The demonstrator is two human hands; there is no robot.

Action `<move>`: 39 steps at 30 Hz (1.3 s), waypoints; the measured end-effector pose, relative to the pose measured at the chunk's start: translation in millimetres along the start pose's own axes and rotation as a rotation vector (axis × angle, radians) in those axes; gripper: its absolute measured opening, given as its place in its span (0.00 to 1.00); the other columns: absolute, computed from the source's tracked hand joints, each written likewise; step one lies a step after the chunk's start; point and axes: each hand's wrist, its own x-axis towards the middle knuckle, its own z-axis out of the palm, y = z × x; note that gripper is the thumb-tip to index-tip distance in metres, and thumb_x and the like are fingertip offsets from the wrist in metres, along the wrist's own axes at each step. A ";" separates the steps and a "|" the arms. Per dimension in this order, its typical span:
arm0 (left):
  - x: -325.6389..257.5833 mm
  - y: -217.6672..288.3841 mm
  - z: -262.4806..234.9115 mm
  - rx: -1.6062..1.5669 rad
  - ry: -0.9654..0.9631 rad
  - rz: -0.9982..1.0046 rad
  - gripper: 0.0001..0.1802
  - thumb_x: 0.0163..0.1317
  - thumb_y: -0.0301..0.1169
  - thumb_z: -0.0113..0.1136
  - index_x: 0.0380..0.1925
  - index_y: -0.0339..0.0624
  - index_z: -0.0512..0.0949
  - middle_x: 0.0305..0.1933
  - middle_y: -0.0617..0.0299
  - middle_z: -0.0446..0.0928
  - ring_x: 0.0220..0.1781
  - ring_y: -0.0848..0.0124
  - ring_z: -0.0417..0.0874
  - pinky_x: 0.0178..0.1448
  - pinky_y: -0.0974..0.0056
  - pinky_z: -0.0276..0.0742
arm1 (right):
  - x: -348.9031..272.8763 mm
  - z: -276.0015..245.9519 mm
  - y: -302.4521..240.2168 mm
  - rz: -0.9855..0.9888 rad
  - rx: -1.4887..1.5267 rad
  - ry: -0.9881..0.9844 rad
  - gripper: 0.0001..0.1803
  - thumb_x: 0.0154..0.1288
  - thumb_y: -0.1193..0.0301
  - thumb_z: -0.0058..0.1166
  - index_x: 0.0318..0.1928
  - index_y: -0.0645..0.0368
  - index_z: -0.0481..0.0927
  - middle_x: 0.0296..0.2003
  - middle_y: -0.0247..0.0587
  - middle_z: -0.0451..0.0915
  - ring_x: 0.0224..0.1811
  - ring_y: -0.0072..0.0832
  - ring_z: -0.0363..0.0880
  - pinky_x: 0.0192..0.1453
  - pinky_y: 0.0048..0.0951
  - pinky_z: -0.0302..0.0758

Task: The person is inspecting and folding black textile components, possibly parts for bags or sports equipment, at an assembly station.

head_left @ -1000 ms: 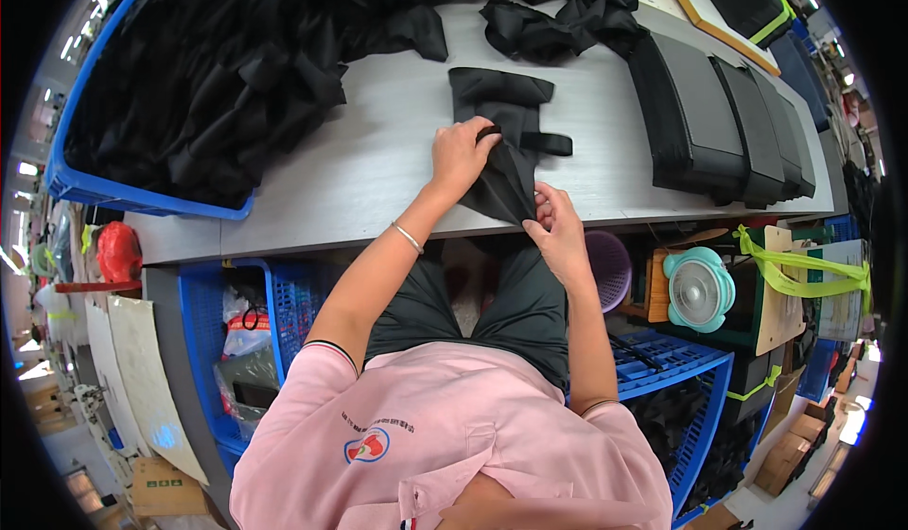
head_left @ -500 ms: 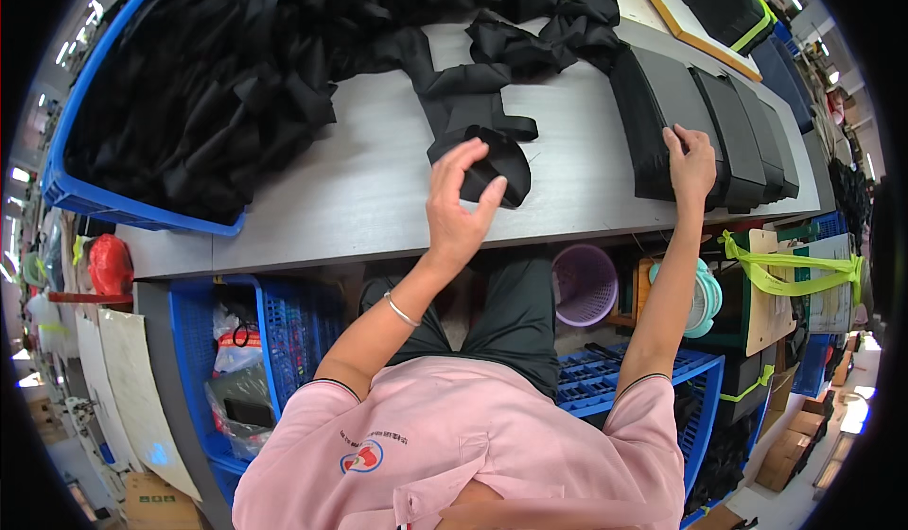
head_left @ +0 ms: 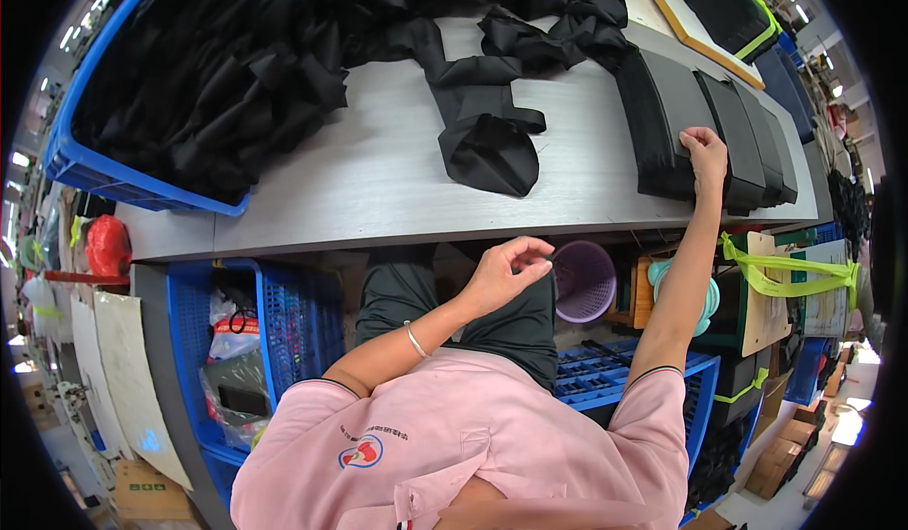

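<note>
My left hand (head_left: 506,270) hangs below the front edge of the grey table (head_left: 359,190), fingers loosely curled, holding nothing. The nearest thing on the table is a folded black fabric piece (head_left: 492,152), lying apart from the hand. My right hand (head_left: 705,147) reaches far right. Its fingers are curled on the upper edge of a row of stacked black folded pieces (head_left: 662,123). Loose black fabric strips (head_left: 549,38) lie behind the folded piece.
A blue bin (head_left: 66,161) heaped with black fabric (head_left: 236,57) fills the table's left. Under the table are a purple basket (head_left: 582,279), blue crates (head_left: 284,312) and a teal round object (head_left: 705,294). A red object (head_left: 106,243) sits at the far left.
My left hand let go of the folded black piece and drew back below the table edge. My right hand moved from the piece to the stacks at the right and stays there.
</note>
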 end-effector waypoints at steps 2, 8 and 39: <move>-3.4 -6.5 1.1 -0.050 -0.040 -0.060 0.16 0.68 0.31 0.65 0.53 0.37 0.82 0.45 0.66 0.83 0.45 0.81 0.81 0.54 0.73 0.78 | -3.0 -0.6 -3.3 0.018 -0.203 0.056 0.16 0.60 0.59 0.66 0.44 0.53 0.85 0.35 0.34 0.85 0.36 0.30 0.85 0.47 0.33 0.77; -10.3 -20.3 9.3 -0.099 -0.057 -0.061 0.15 0.66 0.32 0.67 0.50 0.37 0.83 0.38 0.65 0.84 0.38 0.82 0.80 0.45 0.73 0.77 | -24.1 0.3 -20.8 -0.276 -0.462 0.115 0.16 0.62 0.59 0.64 0.42 0.56 0.84 0.40 0.40 0.84 0.41 0.42 0.85 0.48 0.41 0.79; -6.1 -53.6 17.0 -0.789 -0.374 -0.502 0.49 0.69 0.73 0.29 0.76 0.48 0.58 0.75 0.61 0.62 0.77 0.70 0.63 0.79 0.59 0.58 | -320.6 68.5 -87.8 -0.337 -0.004 -0.284 0.07 0.70 0.73 0.55 0.42 0.65 0.77 0.58 0.59 0.79 0.45 0.50 0.84 0.46 0.44 0.82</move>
